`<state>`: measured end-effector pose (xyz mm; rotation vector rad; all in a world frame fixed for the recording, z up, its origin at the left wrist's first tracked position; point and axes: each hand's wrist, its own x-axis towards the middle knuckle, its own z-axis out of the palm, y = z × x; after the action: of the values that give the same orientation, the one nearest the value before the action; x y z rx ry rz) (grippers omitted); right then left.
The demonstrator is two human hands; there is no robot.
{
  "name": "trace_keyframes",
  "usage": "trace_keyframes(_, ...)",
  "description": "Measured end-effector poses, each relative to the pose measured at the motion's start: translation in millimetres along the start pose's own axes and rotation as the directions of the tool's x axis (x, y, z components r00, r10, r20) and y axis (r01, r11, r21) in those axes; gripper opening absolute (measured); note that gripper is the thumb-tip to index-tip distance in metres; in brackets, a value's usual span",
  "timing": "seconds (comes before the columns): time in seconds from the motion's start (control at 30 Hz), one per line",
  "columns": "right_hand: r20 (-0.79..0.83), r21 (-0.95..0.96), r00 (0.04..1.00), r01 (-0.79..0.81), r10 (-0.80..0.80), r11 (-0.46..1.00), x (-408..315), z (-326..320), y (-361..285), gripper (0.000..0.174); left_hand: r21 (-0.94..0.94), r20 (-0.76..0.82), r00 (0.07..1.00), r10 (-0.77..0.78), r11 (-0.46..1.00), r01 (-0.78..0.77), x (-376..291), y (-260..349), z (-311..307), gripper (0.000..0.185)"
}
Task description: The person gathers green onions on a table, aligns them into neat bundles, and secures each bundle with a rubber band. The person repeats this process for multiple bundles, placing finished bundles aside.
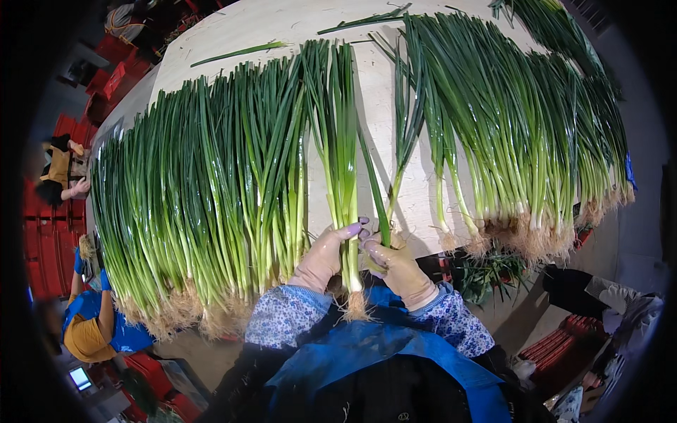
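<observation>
My gloved left hand (321, 258) is closed around the lower stems of a few green onions (350, 195), with their pale roots hanging toward me. Close beside it, my gloved right hand (399, 269) pinches a loose green leaf (376, 198) that slants up and to the left. A wide row of green onions (201, 185) lies to the left of my hands, roots toward me. Another pile of green onions (497, 132) is on the right. Just beyond my right hand lies a single green onion (404, 143), its root end partly hidden.
The pale work table (328, 164) has scraps of leaf (238, 54) near its far side. A co-worker in a blue apron (87, 317) is at the lower left, another person (58, 169) farther up. Red crates (53, 238) stand left; cut leaves (486, 277) lie below the table edge.
</observation>
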<state>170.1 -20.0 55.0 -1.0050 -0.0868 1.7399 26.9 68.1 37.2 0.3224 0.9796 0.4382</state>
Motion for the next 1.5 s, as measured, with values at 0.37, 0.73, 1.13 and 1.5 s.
trace_keyframes(0.37, -0.124, -0.277, 0.941, 0.273, -0.316, 0.921, -204.9, -107.5, -72.3, 0.016, 0.057, -0.005, 0.996, 0.087, 0.995, -0.087, 65.1, -9.4, -0.8, 0.035)
trace_keyframes(0.73, -0.107, -0.716, 0.177, -0.697, -0.978, -0.048, -300.0, -294.7, -147.4, 0.051, 0.078, 0.045, 0.995, 0.093, 0.992, -0.096, 47.0, 0.5, 32.8, 0.044)
trace_keyframes(1.13, 0.194, -0.785, 0.981, 0.137, 0.03, 0.604, -7.7, -35.8, -38.7, 0.049, 0.096, 0.026, 0.989, 0.148, 0.984, -0.15, 28.5, 0.0, 27.4, 0.044)
trace_keyframes(1.5, 0.57, -0.219, 0.683, -0.409, 0.456, 0.886, -17.7, -70.7, -22.3, 0.055, 0.392, -0.348, 0.883, 0.315, 0.905, -0.168, -44.7, 59.8, -76.6, 0.039)
